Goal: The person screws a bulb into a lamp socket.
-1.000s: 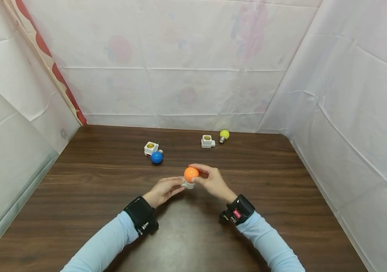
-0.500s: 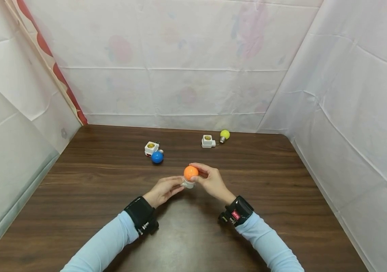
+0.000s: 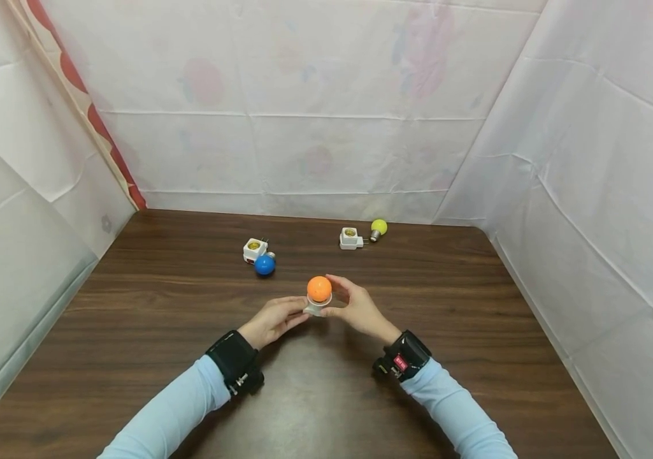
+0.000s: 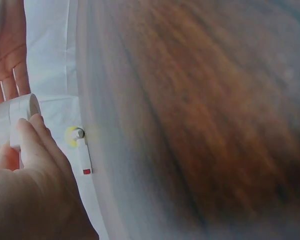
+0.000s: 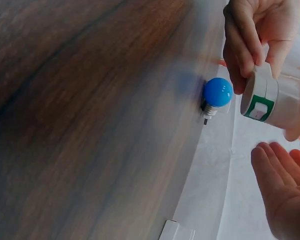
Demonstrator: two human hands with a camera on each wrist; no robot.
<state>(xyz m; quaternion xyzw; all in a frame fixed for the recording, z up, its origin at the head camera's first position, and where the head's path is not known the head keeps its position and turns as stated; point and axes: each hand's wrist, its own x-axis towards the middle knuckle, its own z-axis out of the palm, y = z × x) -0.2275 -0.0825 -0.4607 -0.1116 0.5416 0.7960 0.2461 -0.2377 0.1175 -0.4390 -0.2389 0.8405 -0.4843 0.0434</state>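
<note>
My left hand holds a white lamp socket above the table, pinched between thumb and fingers. An orange bulb sits upright in its top; how deep it goes in cannot be seen. A green label shows on the socket's base in the right wrist view. My right hand is spread around the bulb's right side. In the right wrist view its fingers are fairly straight and apart from the socket. Whether the thumb touches the socket is unclear.
Farther back on the brown table, a blue bulb lies against a white plug-in socket. To its right stand a second white socket and a yellow-green bulb lying beside it. White sheets wall three sides.
The right fingers have loosened from the orange bulb and spread apart, showing more of it and the socket's rim. Bulb and socket have shifted slightly left and away. The table things stay put.
</note>
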